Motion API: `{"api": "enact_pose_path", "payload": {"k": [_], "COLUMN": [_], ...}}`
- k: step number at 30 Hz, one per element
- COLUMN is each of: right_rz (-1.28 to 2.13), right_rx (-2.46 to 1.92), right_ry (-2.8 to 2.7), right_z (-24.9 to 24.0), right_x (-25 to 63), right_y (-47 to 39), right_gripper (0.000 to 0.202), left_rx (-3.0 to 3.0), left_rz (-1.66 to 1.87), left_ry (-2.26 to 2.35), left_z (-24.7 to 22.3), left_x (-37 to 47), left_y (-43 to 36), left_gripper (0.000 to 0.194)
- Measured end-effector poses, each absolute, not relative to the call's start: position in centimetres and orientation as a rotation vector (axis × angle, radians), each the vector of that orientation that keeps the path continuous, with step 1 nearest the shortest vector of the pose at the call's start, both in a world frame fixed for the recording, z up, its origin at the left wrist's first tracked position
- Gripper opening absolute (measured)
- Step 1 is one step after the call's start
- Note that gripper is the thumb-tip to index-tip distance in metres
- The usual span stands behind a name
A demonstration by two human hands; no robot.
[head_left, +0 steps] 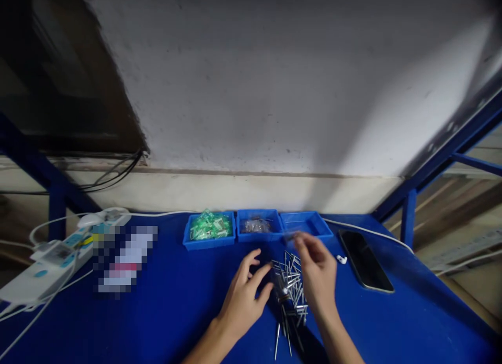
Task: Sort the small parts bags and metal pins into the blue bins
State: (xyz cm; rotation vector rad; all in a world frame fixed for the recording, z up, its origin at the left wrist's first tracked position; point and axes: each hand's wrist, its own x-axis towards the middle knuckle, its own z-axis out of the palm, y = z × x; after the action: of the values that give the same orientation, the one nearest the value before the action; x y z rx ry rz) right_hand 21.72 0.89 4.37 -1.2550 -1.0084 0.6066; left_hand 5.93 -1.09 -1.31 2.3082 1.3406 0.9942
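My left hand [248, 293] is over the blue table with its thumb and fingers apart. Its fingertips are beside a small clear plastic piece [277, 284], perhaps touching it; what is inside the plastic is unclear. My right hand [319, 270] pinches a small, dark, blurred item [291, 236] near the front edge of the right blue tray [309, 217]. Between my hands is a loose pile of thin silver metal rods [292, 275], partly covered by my right hand. A few rods point toward me.
A blue tray [209, 243] holds green packets; the middle blue tray [261, 237] holds small clear and metallic pieces. At right are a white earbud [342, 259] and a black phone [366, 262]. White power strips [47, 275] with cables and a pixelated item [127, 257] lie at left.
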Motion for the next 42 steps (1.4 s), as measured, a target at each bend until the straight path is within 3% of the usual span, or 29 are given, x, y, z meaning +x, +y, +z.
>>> {"api": "enact_pose_path", "payload": {"k": [3, 6, 9, 12, 19, 22, 26, 30, 32, 37, 39, 42], "right_rz": [-0.077, -0.278, -0.119, 0.157, 1.134, 1.237, 0.917, -0.059, -0.365, -0.268, -0.195, -0.107], "right_rx": [-1.189, -1.232, -1.37, -1.513, -1.458, -1.336, -1.298, -1.29, -1.254, -1.426, -1.541, -1.641], "right_ry": [-1.145, -1.521, -1.782, -1.733, -1.094, -0.961, -1.008, -1.175, -1.291, -1.993, -1.984, -1.815], "right_z": [6.9, 7.1, 5.0, 2.6, 1.4, 1.8, 3.5, 6.2, 6.8, 3.7, 1.3, -1.3], "right_x": [22.7, 22.4, 21.8, 21.8, 20.4, 19.5, 20.4, 22.9, 23.6, 23.8, 24.3, 25.2], "right_y": [2.2, 3.3, 2.7, -0.1, -5.0, -4.8, -4.1, -1.7, 0.4, 2.9, 1.4, -2.4], "right_gripper": [0.015, 0.026, 0.041, 0.038, 0.034, 0.026, 0.019, 0.011, 0.011, 0.033, 0.04, 0.033], "left_rx": [2.263, 2.266, 2.266, 2.197, 2.095, 2.194, 2.181, 2.165, 2.26, 2.51, 2.531, 2.456], "left_rz": [0.82, 0.663, 0.583, 0.6, 1.067, 1.114, 1.147, 0.992, 0.828, 0.476, 0.465, 0.546], "left_ry": [1.52, 1.652, 1.665, 1.611, 1.25, 1.114, 1.256, 1.453, 1.483, 1.576, 1.645, 1.796], "left_z": [-1.4, -1.4, -1.5, -1.5, 0.3, 0.6, 0.0, -0.5, -0.5, -0.5, -0.9, -1.5], "left_x": [7.2, 8.1, 7.8, 6.7, 5.0, 4.8, 4.7, 6.3, 7.6, 8.7, 7.5, 5.2], "left_y": [-1.4, -1.8, -1.9, -1.3, -0.4, -1.7, -3.6, -3.5, -2.9, -2.1, -2.5, -3.6], "left_gripper": [0.039, 0.041, 0.025, 0.013, 0.018, 0.022, 0.022, 0.023, 0.026, 0.028, 0.028, 0.028]}}
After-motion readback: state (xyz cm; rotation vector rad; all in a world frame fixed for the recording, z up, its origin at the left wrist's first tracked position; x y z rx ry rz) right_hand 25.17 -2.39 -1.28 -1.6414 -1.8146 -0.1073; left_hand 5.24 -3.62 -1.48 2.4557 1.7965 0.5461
